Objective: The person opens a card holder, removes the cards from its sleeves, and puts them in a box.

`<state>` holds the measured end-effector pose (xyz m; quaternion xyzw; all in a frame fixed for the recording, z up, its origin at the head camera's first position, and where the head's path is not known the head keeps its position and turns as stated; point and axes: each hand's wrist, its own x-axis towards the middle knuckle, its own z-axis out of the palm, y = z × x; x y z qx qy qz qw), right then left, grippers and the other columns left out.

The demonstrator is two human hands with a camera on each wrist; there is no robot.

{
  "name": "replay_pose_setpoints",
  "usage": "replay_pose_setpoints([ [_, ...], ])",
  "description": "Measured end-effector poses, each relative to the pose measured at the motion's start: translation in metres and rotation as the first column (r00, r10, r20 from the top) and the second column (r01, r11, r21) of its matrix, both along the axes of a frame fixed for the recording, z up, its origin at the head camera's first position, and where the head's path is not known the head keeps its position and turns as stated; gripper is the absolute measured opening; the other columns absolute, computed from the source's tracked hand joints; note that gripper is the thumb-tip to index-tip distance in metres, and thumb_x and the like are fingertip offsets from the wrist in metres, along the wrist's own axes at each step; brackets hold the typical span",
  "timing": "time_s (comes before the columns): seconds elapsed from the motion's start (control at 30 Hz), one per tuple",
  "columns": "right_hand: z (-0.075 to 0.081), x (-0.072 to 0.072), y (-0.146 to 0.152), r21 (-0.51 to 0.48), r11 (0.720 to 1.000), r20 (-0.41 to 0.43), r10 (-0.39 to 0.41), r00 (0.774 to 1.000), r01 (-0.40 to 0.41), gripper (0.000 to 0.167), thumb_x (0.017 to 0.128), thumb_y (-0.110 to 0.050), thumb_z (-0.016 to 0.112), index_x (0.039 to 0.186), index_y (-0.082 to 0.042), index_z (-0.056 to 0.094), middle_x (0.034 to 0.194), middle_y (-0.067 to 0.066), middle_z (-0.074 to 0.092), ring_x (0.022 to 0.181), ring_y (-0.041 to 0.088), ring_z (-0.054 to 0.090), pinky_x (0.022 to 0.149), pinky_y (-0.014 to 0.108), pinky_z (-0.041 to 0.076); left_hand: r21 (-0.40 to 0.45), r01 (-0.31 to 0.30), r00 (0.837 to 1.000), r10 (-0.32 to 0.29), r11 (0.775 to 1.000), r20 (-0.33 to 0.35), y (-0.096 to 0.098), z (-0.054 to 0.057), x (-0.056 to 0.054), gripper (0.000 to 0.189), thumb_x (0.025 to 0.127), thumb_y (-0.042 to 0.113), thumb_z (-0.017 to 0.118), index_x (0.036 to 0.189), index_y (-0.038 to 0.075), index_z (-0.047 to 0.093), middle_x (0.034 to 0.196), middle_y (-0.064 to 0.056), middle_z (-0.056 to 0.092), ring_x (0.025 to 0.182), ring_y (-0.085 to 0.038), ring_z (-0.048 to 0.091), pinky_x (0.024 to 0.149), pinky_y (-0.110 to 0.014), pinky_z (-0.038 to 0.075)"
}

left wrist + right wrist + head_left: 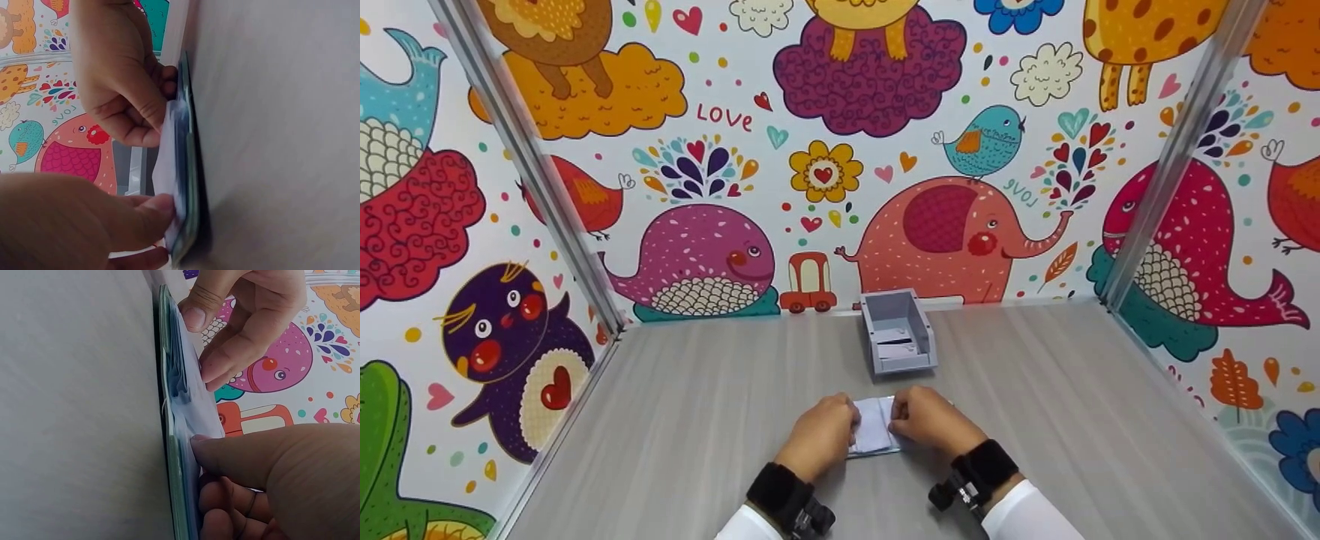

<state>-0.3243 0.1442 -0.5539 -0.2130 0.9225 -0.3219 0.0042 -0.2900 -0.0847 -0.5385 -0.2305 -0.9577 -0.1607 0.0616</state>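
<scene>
A small card holder [874,453] with a greenish cover lies opened out on the table between both hands. Its thin, sleeve-like pages [179,365] are stacked on one side, and a whitish top page [873,424] faces up. From the left, my left hand [823,433] holds the page edge, its thumb [160,207] on the whitish surface and its fingers bent. Opposite, my right hand [936,421] pinches a page near the fold, thumb [211,453] pressed on it and the other fingers curled. The hands hide both outer sides of the holder in the head view.
Behind the holder stands a grey open-front bin [904,361] with white cards [896,349] inside. Wood-grain table [720,390] extends around the hands. Cartoon-printed walls [825,90] and metal posts [1174,150] enclose the back and sides.
</scene>
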Motion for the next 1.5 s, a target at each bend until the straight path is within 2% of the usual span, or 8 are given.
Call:
replay_pose_setpoints([
  [0.2, 0.0, 0.001, 0.0, -0.003, 1.0, 0.001, 0.007, 1.0, -0.007, 0.02, 0.085, -0.001, 0.088, 0.079, -0.009, 0.07, 0.072, -0.007, 0.059, 0.068, 0.011, 0.053, 0.062, 0.026, 0.042, -0.012, -0.001, 1.0, 0.001, 1.0, -0.027, 0.0, -0.001, 0.0, 0.015, 0.085, 0.002, 0.087, 0.095, 0.009, 0.08, 0.095, 0.0, 0.068, 0.091, -0.021, 0.068, 0.081, -0.038, 0.06],
  [0.47, 0.0, 0.001, 0.001, -0.02, 1.0, -0.009, 0.015, 1.0, -0.016, 0.018, 0.085, 0.0, 0.086, 0.078, -0.008, 0.071, 0.071, -0.007, 0.062, 0.066, 0.009, 0.052, 0.061, 0.025, 0.042, 0.074, -0.01, 1.0, 0.012, 0.997, -0.018, 0.0, -0.002, 0.0, 0.026, 0.082, -0.003, 0.086, 0.106, 0.005, 0.082, 0.097, -0.003, 0.072, 0.092, -0.021, 0.07, 0.085, -0.039, 0.061],
  [0.73, -0.002, 0.0, 0.001, -0.025, 0.999, -0.041, 0.023, 0.999, -0.024, 0.014, 0.082, 0.003, 0.081, 0.077, -0.006, 0.071, 0.069, -0.005, 0.064, 0.064, 0.01, 0.051, 0.059, 0.025, 0.042, 0.108, 0.015, 1.0, -0.012, 0.994, -0.025, 0.0, -0.004, -0.002, 0.023, 0.08, -0.008, 0.084, 0.099, 0.006, 0.082, 0.093, -0.002, 0.073, 0.089, -0.019, 0.07, 0.083, -0.038, 0.06],
  [1.03, 0.016, 0.005, -0.004, 0.026, 1.0, 0.04, -0.011, 0.999, 0.01, 0.017, 0.095, -0.006, 0.081, 0.081, -0.011, 0.072, 0.074, -0.006, 0.059, 0.067, 0.012, 0.053, 0.061, 0.028, 0.043, 0.106, 0.022, 0.999, -0.018, 0.994, -0.039, -0.002, -0.004, -0.001, 0.023, 0.079, -0.004, 0.087, 0.097, 0.008, 0.082, 0.093, -0.001, 0.075, 0.087, -0.019, 0.07, 0.081, -0.037, 0.059],
  [1.13, 0.024, 0.009, -0.009, 0.012, 1.0, 0.012, -0.026, 1.0, 0.026, 0.019, 0.098, -0.014, 0.084, 0.083, -0.012, 0.072, 0.076, -0.005, 0.063, 0.069, 0.012, 0.055, 0.063, 0.03, 0.045, 0.117, 0.03, 0.998, -0.024, 0.993, -0.054, -0.002, -0.003, -0.001, 0.023, 0.077, -0.005, 0.088, 0.095, 0.009, 0.082, 0.09, -0.001, 0.075, 0.083, -0.018, 0.068, 0.077, -0.036, 0.058],
  [1.27, 0.03, 0.017, -0.018, 0.007, 1.0, -0.067, 0.023, 0.998, -0.023, 0.021, 0.09, -0.021, 0.093, 0.088, -0.01, 0.075, 0.086, 0.0, 0.071, 0.077, 0.013, 0.061, 0.069, 0.034, 0.052, 0.108, 0.027, 0.998, -0.021, 0.994, -0.058, -0.001, -0.001, -0.001, 0.021, 0.076, -0.004, 0.09, 0.088, 0.01, 0.08, 0.085, 0.0, 0.073, 0.077, -0.016, 0.064, 0.073, -0.036, 0.056],
  [1.37, 0.031, 0.023, -0.025, 0.046, 0.996, -0.127, 0.08, 0.989, -0.075, 0.027, 0.081, -0.019, 0.097, 0.092, -0.005, 0.077, 0.092, 0.004, 0.072, 0.082, 0.014, 0.063, 0.074, 0.036, 0.055, 0.084, 0.012, 0.999, -0.008, 0.996, -0.041, 0.0, -0.001, -0.001, 0.019, 0.077, -0.002, 0.091, 0.085, 0.011, 0.08, 0.084, 0.0, 0.073, 0.075, -0.015, 0.064, 0.072, -0.035, 0.056],
  [1.5, 0.028, 0.026, -0.029, 0.113, 0.989, -0.18, 0.113, 0.977, -0.094, 0.027, 0.073, -0.014, 0.096, 0.09, -0.007, 0.076, 0.09, 0.0, 0.066, 0.08, 0.013, 0.061, 0.073, 0.035, 0.054, 0.066, -0.002, 0.999, 0.005, 0.998, -0.04, 0.0, 0.0, -0.001, 0.016, 0.078, 0.001, 0.092, 0.082, 0.011, 0.081, 0.085, -0.001, 0.074, 0.073, -0.016, 0.065, 0.071, -0.036, 0.057],
])
